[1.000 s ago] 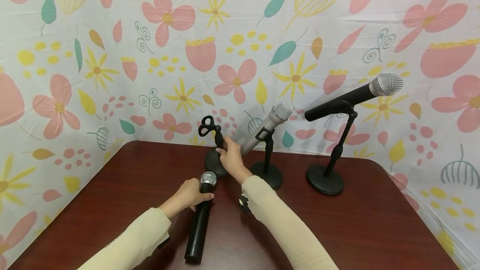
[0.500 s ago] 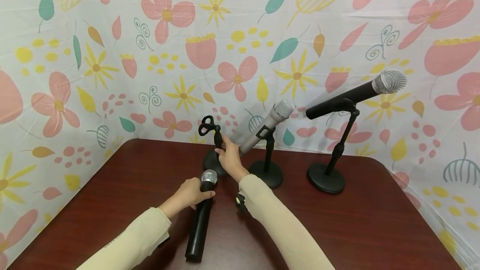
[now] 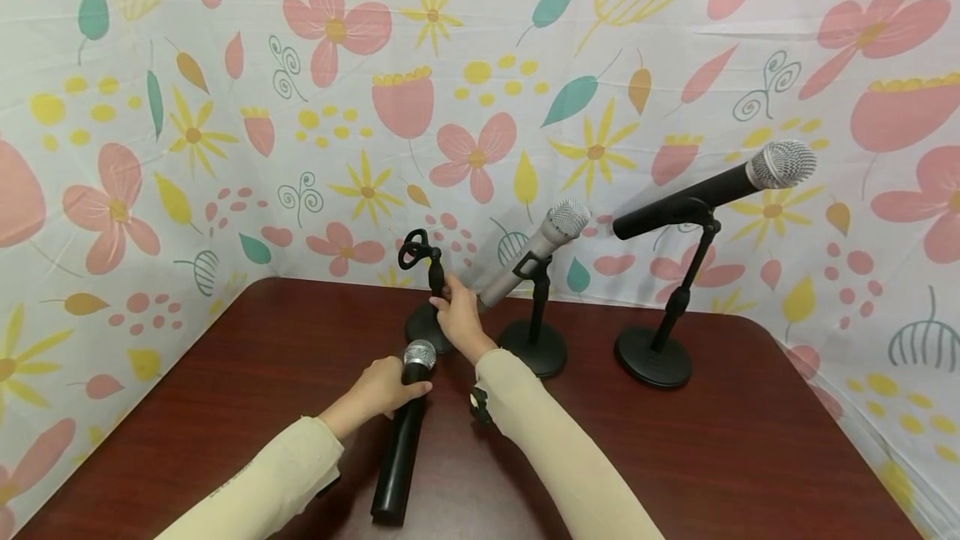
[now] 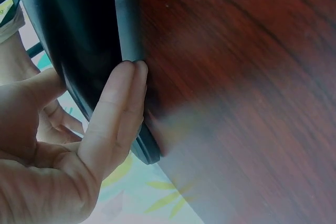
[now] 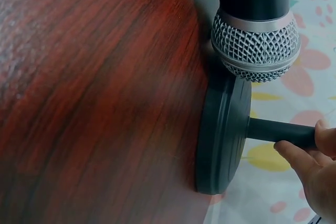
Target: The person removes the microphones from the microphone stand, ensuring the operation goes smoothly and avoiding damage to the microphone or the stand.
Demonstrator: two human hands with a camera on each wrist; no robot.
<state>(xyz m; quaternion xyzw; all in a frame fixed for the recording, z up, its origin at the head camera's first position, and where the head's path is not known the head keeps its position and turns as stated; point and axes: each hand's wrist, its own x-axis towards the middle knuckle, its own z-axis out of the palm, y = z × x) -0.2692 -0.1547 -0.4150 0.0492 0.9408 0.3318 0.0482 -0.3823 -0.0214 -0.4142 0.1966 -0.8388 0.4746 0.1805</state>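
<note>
A black microphone [image 3: 397, 461] with a silver mesh head slants along the near middle of the table, head end away from me. My left hand [image 3: 378, 388] grips it just below the head; in the left wrist view the fingers [image 4: 113, 108] wrap its dark body. Behind it stands a short black microphone stand [image 3: 427, 327] with a round base and a vacant clip at the top. My right hand [image 3: 461, 319] holds its upright pole, thumb and fingers around it in the right wrist view. The microphone's mesh head [image 5: 257, 45] overlaps the stand's base [image 5: 223, 135] there.
To the right, a silver microphone [image 3: 536, 252] tilts in the clip of a second stand [image 3: 534, 348]. Farther right, a larger black microphone [image 3: 705, 194] rests on a third stand [image 3: 652, 357]. A flowered cloth [image 3: 480, 65] rises behind the dark red wooden table [image 3: 600, 457].
Both hands keep their holds on the microphone and the stand. The head view shifts slightly; otherwise almost nothing moves.
</note>
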